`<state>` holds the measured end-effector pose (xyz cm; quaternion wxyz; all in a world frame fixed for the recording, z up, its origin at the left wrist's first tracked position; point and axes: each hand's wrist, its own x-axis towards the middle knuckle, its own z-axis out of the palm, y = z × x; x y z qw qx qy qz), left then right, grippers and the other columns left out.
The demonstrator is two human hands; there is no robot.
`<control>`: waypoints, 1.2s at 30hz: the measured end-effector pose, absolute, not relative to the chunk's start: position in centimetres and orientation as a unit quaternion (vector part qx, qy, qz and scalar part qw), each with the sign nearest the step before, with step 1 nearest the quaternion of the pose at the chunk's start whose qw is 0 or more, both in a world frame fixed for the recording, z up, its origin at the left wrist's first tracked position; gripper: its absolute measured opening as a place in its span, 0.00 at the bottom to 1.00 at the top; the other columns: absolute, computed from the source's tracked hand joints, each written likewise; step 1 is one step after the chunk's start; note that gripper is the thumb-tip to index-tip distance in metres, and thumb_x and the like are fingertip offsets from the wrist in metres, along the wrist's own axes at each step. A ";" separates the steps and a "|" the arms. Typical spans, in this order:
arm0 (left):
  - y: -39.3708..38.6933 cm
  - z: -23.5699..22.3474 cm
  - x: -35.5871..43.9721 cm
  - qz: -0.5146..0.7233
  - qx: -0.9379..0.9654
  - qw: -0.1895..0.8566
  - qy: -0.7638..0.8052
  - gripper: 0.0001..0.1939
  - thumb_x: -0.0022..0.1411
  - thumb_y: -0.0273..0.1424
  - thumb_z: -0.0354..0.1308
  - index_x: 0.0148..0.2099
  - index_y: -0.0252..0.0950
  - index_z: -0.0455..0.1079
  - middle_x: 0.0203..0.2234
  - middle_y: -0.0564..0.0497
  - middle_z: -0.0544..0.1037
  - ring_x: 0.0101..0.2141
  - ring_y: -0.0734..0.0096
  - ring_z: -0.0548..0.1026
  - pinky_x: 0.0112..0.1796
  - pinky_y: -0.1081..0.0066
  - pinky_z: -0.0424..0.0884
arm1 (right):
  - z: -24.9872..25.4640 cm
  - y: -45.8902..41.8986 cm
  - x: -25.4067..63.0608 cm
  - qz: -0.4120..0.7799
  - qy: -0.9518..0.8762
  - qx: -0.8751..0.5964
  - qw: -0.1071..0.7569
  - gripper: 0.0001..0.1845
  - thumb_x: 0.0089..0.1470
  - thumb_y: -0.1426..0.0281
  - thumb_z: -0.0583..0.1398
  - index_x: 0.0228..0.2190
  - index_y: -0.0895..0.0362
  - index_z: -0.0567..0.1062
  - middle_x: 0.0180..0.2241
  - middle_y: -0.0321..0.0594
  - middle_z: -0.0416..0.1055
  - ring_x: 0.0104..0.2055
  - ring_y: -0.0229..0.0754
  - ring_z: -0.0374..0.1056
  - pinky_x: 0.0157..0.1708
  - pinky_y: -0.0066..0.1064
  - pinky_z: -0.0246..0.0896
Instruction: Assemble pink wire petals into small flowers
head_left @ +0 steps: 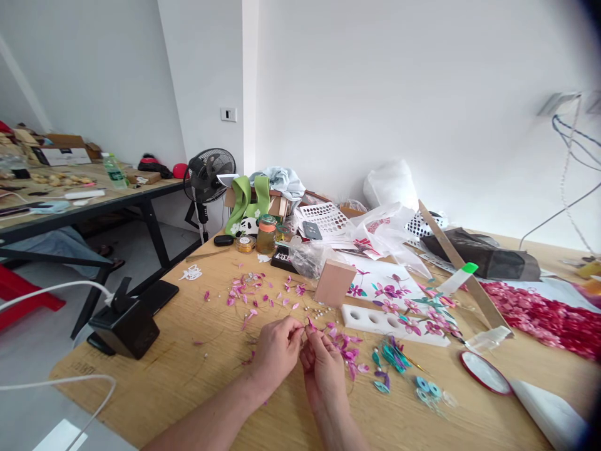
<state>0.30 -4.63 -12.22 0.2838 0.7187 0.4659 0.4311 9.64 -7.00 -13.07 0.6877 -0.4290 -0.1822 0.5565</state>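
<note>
Above the wooden table, my left hand (278, 343) and my right hand (323, 358) meet, each closed in a pinch. A small magenta petal (309, 322) shows at the fingertips of my right hand. Whatever my left fingers pinch is too small to make out. Beside my right hand lies a pile of pink-purple petals (348, 351). More loose petals (240, 289) are scattered beyond my left hand. Finished-looking pink flowers (434, 318) rest around a white block with round holes (374, 318). A wooden block (334, 283) stands behind it.
At right are teal thread-like pieces (395, 354), blue spools (428, 386), a red-rimmed round dish (486, 373) and dark pink flowers (539, 316). A black power adapter (124, 329) sits at the left edge. Jars (266, 235), papers and bags crowd the back.
</note>
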 end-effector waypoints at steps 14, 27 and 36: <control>-2.9 -11.6 -1.3 0.386 0.774 0.178 0.470 0.11 0.59 0.24 0.47 0.30 0.37 0.69 0.24 0.49 0.74 0.28 0.66 0.70 0.31 0.70 0.61 | -11.4 -8.1 10.6 0.187 -0.672 -0.559 0.448 0.12 0.56 0.67 0.55 0.23 0.55 0.73 0.23 0.39 0.70 0.28 0.42 0.60 0.29 0.30 0.52; -4.0 -10.1 -1.4 0.309 0.872 0.282 0.256 0.12 0.59 0.24 0.51 0.33 0.40 0.76 0.24 0.50 0.77 0.31 0.67 0.72 0.35 0.70 0.64 | -10.0 -6.9 16.0 0.228 -0.663 -0.570 0.429 0.14 0.52 0.67 0.57 0.17 0.56 0.70 0.19 0.36 0.64 0.28 0.40 0.58 0.31 0.31 0.49; -4.2 -8.6 -1.4 0.435 0.641 0.547 0.317 0.08 0.55 0.33 0.58 0.29 0.34 0.74 0.19 0.52 0.73 0.22 0.74 0.68 0.28 0.75 0.63 | -10.3 -6.7 15.7 0.432 -0.577 -0.501 0.479 0.17 0.50 0.58 0.59 0.21 0.58 0.71 0.17 0.33 0.62 0.20 0.34 0.54 0.19 0.25 0.48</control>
